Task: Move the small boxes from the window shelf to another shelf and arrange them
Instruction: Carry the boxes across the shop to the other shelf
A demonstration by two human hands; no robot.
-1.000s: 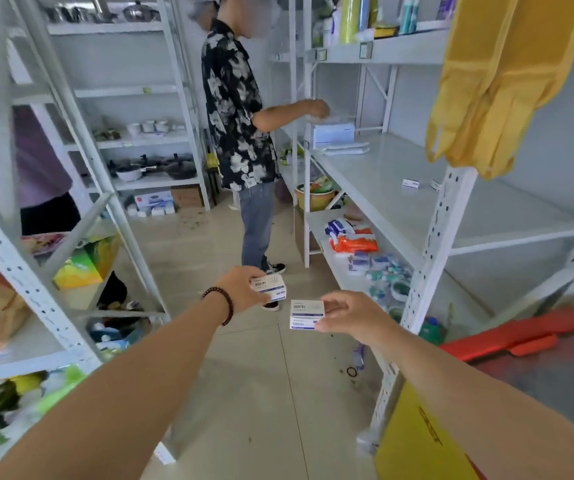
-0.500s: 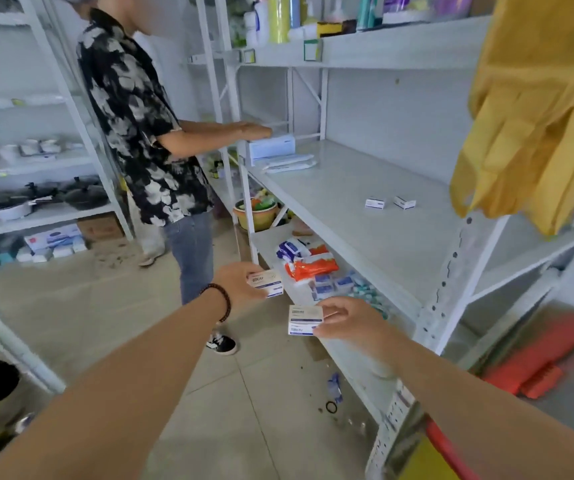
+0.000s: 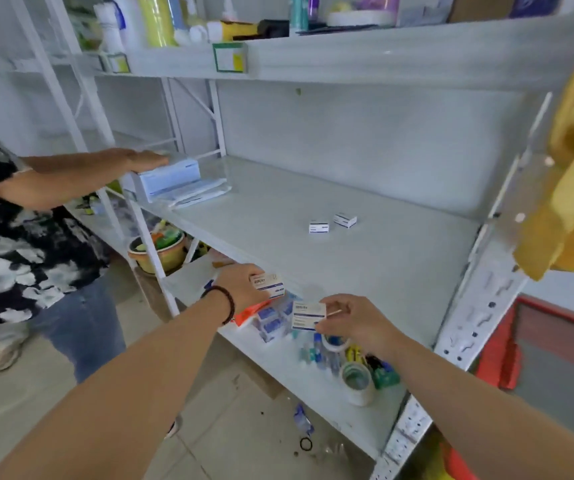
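Note:
My left hand point(image 3: 240, 284), with a dark bead bracelet at the wrist, grips a small white box with blue print point(image 3: 267, 283) at the front edge of the white middle shelf point(image 3: 382, 265). My right hand point(image 3: 351, 318) pinches a second small white box point(image 3: 308, 315) by its right side, just below and in front of that edge. Two more small white boxes point(image 3: 319, 226) point(image 3: 345, 220) stand side by side on the middle shelf, further back and apart from both hands.
A person in a black-and-white shirt point(image 3: 11, 244) stands at the left, hand on a pale blue box point(image 3: 171, 178) at the shelf's left end. The lower shelf point(image 3: 313, 386) holds tape rolls, packets and bottles. A yellow cloth point(image 3: 573, 188) hangs at the right upright.
I have turned right and come close to the white shelf. Both hands, each still holding its box, have risen toward the middle shelf's front edge.

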